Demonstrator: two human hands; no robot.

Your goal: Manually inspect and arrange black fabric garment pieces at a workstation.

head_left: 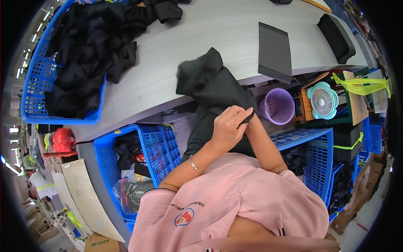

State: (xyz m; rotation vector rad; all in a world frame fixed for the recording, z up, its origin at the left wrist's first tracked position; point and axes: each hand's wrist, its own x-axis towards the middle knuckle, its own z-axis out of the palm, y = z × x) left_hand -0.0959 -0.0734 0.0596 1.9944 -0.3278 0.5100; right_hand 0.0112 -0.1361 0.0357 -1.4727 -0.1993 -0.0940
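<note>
A piece of black cloth runs from the front edge of the table down over my lap, its far end bunched and raised on the tabletop. At its near end, my left hand, with a bracelet at the wrist, is closed with its fingers pinched on the fabric. My right hand meets it there and is closed on the same cloth; its fingers are mostly hidden behind the left hand. A dark fold of fabric shows between the two hands.
A blue basket heaped with black cloth stands at the table's left. A flat dark panel and a black stack lie to the right. Blue crates flank my legs. A purple bin and small fan sit right.
</note>
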